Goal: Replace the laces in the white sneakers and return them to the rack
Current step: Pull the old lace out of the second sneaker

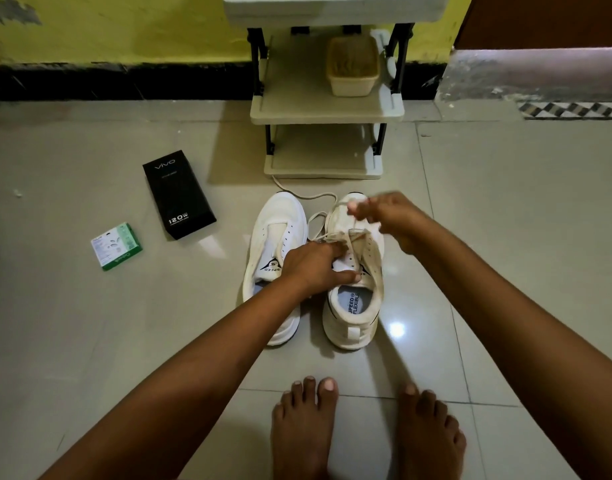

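Shiny grey floor tiles (505, 209) ran up to a yellow wall, and a small cream plastic shoe rack (323, 109) stood against it. That rack was the landmark. Just in front of it sat two white lace-up sneakers, side by side with their toes toward it, likely so they could go back easily. The left-side sneaker (275, 258) had bare eyelets. The right-side sneaker (354, 278) had a cream lace (320, 199) partly in.

The left hand (313, 266) pressed on that shoe's tongue, probably to keep it steady. The right hand (389, 216) pinched the lace near the toe end, nearest the rack, fingers closed on it.

A black box (178, 195) and a green box (117, 245) lay left of the rack.

Fingers hid some eyelets. The rack's top was cut off. A tan basket (353, 69) on it looked blurry.
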Demonstrator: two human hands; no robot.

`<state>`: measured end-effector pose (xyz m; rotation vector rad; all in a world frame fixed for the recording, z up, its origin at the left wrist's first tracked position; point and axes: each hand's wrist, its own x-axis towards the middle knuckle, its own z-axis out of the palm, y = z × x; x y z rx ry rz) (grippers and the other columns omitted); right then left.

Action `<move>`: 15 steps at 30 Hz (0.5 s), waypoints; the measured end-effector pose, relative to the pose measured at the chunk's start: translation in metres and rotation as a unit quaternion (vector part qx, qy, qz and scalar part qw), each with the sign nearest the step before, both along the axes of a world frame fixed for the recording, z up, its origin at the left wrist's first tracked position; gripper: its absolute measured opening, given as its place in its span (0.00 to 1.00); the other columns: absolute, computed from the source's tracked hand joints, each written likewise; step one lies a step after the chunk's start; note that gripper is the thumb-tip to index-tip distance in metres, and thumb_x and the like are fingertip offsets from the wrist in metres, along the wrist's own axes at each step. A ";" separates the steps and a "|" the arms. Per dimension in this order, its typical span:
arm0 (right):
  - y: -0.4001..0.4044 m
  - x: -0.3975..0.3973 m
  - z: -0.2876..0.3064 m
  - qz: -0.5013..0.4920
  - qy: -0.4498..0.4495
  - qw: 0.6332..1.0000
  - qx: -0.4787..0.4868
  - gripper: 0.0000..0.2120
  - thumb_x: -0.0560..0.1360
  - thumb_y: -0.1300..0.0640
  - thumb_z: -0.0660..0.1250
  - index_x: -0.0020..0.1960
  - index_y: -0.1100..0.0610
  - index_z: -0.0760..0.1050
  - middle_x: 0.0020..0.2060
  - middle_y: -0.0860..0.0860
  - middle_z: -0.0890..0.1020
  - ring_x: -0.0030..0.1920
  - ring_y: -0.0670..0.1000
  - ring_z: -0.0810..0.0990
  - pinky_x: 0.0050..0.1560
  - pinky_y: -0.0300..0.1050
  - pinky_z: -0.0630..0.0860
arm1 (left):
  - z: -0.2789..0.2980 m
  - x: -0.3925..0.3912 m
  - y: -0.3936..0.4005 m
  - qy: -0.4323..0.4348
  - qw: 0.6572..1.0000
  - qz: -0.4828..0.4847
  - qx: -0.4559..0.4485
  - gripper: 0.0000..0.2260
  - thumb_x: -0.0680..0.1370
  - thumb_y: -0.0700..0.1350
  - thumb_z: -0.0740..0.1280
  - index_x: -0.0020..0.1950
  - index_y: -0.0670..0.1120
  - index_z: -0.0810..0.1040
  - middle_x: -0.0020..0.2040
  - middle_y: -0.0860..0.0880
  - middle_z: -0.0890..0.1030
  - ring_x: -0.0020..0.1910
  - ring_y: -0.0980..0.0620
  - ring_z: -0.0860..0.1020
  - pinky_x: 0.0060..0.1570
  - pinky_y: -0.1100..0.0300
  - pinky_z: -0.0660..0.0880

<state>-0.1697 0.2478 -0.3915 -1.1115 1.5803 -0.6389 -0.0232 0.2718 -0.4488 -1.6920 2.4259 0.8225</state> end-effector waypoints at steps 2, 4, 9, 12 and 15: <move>-0.009 0.010 0.020 -0.023 -0.040 0.998 -0.051 0.11 0.76 0.56 0.66 0.52 0.63 0.79 0.37 0.46 0.77 0.38 0.40 0.71 0.37 0.33 0.66 | 0.002 0.000 0.000 -0.002 1.000 -0.002 0.007 0.30 0.72 0.65 0.65 0.71 0.55 0.67 0.67 0.51 0.74 0.65 0.48 0.72 0.55 0.56 0.70; -0.020 0.011 0.031 -0.098 -0.032 0.988 -0.115 0.12 0.77 0.55 0.65 0.55 0.61 0.79 0.43 0.48 0.80 0.40 0.40 0.74 0.40 0.32 0.68 | 0.002 0.000 0.001 -0.002 1.000 -0.001 0.011 0.30 0.72 0.65 0.65 0.71 0.54 0.67 0.67 0.51 0.74 0.64 0.48 0.72 0.56 0.55 0.70; -0.003 -0.020 -0.004 -0.050 0.132 0.990 -0.009 0.33 0.76 0.55 0.67 0.75 0.58 0.55 0.71 0.57 0.65 0.69 0.58 0.66 0.63 0.49 0.68 | 0.004 -0.003 -0.001 -0.009 1.000 0.005 0.011 0.29 0.72 0.63 0.66 0.69 0.53 0.69 0.66 0.48 0.75 0.64 0.47 0.72 0.56 0.55 0.71; 0.026 -0.026 -0.021 0.091 0.118 0.988 0.043 0.35 0.74 0.59 0.69 0.75 0.58 0.55 0.71 0.56 0.64 0.68 0.56 0.66 0.59 0.44 0.67 | 0.012 -0.009 -0.006 0.025 0.998 0.032 0.038 0.20 0.71 0.56 0.70 0.61 0.51 0.77 0.61 0.46 0.78 0.60 0.46 0.75 0.55 0.55 0.72; 0.041 -0.024 -0.031 0.133 0.038 0.990 0.037 0.27 0.76 0.58 0.65 0.72 0.55 0.59 0.68 0.54 0.68 0.61 0.52 0.70 0.56 0.43 0.70 | 0.025 -0.017 -0.015 0.058 0.995 0.069 0.045 0.19 0.72 0.47 0.70 0.62 0.49 0.75 0.59 0.45 0.79 0.58 0.47 0.76 0.55 0.58 0.72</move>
